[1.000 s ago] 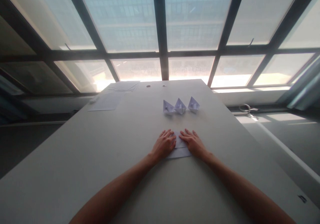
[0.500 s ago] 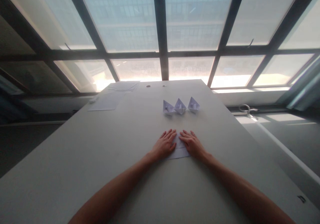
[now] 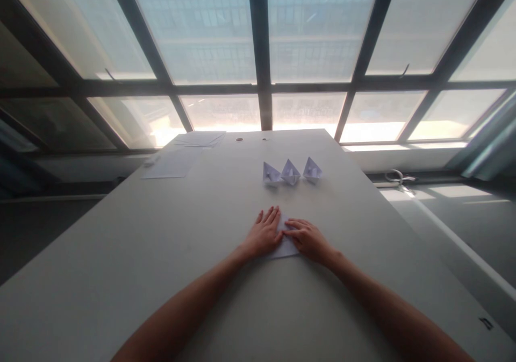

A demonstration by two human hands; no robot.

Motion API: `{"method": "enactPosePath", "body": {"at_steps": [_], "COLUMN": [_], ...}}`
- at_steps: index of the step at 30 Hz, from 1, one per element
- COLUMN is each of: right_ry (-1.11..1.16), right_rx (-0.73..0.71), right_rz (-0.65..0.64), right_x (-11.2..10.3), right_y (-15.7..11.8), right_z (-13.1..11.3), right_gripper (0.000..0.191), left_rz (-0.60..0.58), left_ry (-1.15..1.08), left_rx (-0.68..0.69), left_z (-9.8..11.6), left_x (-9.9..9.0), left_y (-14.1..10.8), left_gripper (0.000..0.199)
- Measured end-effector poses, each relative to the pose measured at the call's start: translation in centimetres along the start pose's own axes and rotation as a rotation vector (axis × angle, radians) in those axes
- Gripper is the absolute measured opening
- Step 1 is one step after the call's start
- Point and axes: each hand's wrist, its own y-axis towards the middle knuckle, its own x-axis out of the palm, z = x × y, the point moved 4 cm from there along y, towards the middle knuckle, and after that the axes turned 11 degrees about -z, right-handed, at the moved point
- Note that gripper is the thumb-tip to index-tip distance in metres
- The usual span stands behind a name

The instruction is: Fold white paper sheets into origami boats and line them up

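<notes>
A partly folded sheet of white paper (image 3: 284, 249) lies flat on the table in front of me, mostly covered by my hands. My left hand (image 3: 264, 233) rests on its left part, palm down with the fingers stretched forward. From the right, my right hand (image 3: 308, 238) lies across the paper, fingers extended toward the left and close to my left thumb. Beyond the hands, three folded paper boats (image 3: 270, 174), (image 3: 291, 172), (image 3: 312, 170) stand in a row, each with a pointed peak.
The white table (image 3: 161, 243) stretches away to large framed windows. Flat white sheets (image 3: 171, 163) lie at its far left, with a small pale object (image 3: 151, 161) beside them. Two small round holes (image 3: 239, 139) show near the far edge. A cable coil (image 3: 395, 176) sits right of the table.
My right hand has turned and slid left over the paper, its fingers now pointing toward my left hand. The left hand has barely moved. The boats stay put.
</notes>
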Motion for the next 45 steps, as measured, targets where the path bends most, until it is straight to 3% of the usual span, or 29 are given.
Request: {"method": "enactPosePath", "body": {"at_steps": [4, 10, 16, 21, 30, 37, 45], "right_ry": [0.01, 0.002, -0.015, -0.025, -0.125, -0.154, -0.138], "right_rx": [0.014, 0.014, -0.012, -0.007, 0.09, 0.159, 0.153], "right_rz": [0.01, 0.017, 0.022, 0.014, -0.081, -0.093, -0.086], "right_x": [-0.1, 0.0, 0.2, 0.2, 1.5, 1.3, 1.3], "right_y": [0.0, 0.2, 0.2, 0.1, 0.3, 0.3, 0.3], "right_z": [-0.7, -0.9, -0.9, -0.8, -0.9, -0.2, -0.1], "right_gripper": [0.035, 0.03, 0.029, 0.033, 0.053, 0.057, 0.055], "left_rz": [0.009, 0.005, -0.018, -0.012, 0.053, -0.062, -0.087], "left_ry": [-0.025, -0.062, 0.0, 0.004, -0.02, 0.024, 0.04], "left_rx": [-0.043, 0.097, 0.003, 0.003, 0.178, 0.234, 0.219], "left_z": [-0.3, 0.2, -0.2, -0.6, 0.5, 1.0, 0.8], "left_x": [-0.2, -0.8, -0.3, -0.2, -0.8, -1.0, -1.2], "left_y": [0.0, -0.5, -0.1, -0.1, -0.5, -1.3, -2.0], "left_gripper": [0.07, 0.056, 0.062, 0.064, 0.049, 0.081, 0.084]}}
